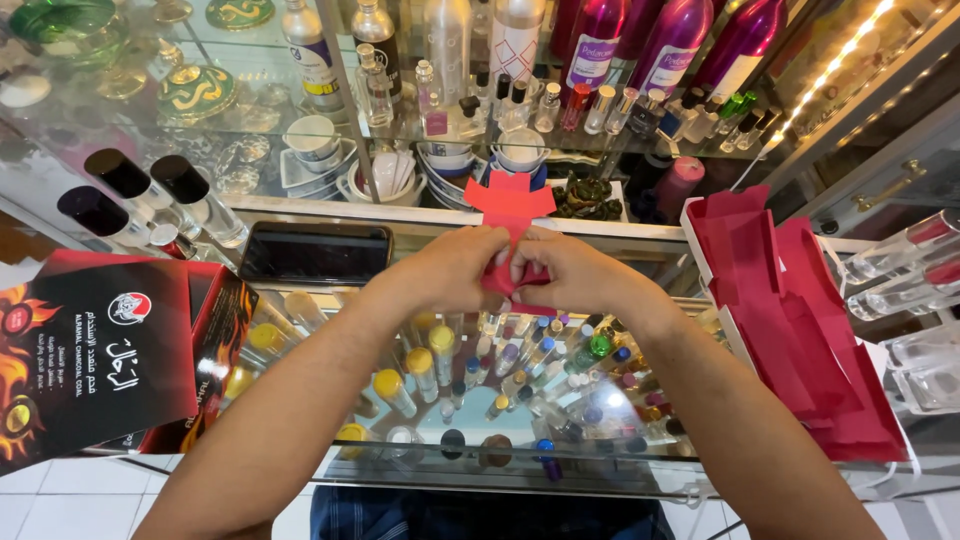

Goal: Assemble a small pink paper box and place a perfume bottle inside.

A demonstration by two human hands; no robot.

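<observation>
— Hands first: where do we have them?
— Over the glass counter (pixel 300 300). Our left hand (pixel 452 268) and right hand (pixel 572 272) both pinch the red paper (pixel 508 205), fingers closed on its lower end.
— And beside us?
— Red sheets (pixel 800 320) to our right, phone (pixel 315 252) and black box (pixel 100 350) to our left.

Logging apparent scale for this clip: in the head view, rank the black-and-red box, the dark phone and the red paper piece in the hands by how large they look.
1. black-and-red box, though it lies nearest the camera.
2. dark phone.
3. red paper piece, partly hidden by the left hand and right hand.
</observation>
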